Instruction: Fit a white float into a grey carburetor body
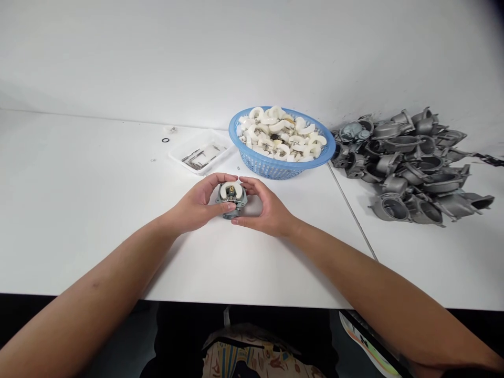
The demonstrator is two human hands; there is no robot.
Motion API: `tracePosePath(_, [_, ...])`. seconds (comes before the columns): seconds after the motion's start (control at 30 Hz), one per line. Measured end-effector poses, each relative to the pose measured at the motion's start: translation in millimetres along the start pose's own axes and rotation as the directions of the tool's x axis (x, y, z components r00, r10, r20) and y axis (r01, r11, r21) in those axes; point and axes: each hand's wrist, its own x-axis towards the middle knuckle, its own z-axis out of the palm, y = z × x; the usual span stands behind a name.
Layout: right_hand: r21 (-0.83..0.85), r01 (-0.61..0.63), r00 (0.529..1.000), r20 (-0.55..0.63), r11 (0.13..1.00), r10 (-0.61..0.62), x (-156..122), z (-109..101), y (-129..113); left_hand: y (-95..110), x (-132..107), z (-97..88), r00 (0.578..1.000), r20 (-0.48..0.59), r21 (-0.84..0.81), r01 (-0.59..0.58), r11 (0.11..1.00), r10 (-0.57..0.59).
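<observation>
Between my two hands, just above or on the white table, is a grey metal carburetor body (226, 216) with a white C-shaped float (224, 193) seated in its top and a brass piece at the centre. My left hand (197, 206) wraps its left side, thumb across the front edge. From the right, the fingers and thumb of my right hand (268, 208) curl around the same part. The part's underside is hidden. Beyond my hands stands a blue basket (280, 169) heaped with white floats (281, 125).
A clear plastic tray (224, 156) holds thin metal pins (192, 157). A black rubber ring (165, 140) and a tiny metal piece (238, 168) lie nearby. Grey metal castings (405, 173) are piled at the right, past a table seam (354, 212). A white wall rises behind.
</observation>
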Motion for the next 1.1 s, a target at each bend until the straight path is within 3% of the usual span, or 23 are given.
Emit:
tracePosePath(0.47, [-0.030,-0.107,0.994,-0.004,0.994,0.107,-3,0,-2,-2,-1,-2.6,0.995,-0.051,0.114,-0.079,0.990,0.085])
tracePosePath(0.6, [-0.039,-0.086,0.996,0.005,0.996,0.086,-3,-1,-1,0,-2,-1.7,0.999,-0.048,0.062,-0.012,0.998,0.015])
tracePosePath(0.87, [-0.057,0.035,0.999,0.002,0.998,-0.035,-3,0,1,2,-2,-3.7,0.996,-0.011,0.166,0.084,0.983,-0.083])
tracePosePath(1.0, [-0.058,-0.033,0.999,0.041,0.998,0.035,-5,0,-5,6,-4,-0.5,0.973,0.037,0.172,0.216,0.961,-0.226])
tracePosePath(1.1, [-0.039,-0.068,0.997,0.045,0.997,0.070,-7,-1,-9,8,-4,4.1,0.968,0.016,0.161,0.246,0.956,-0.252])
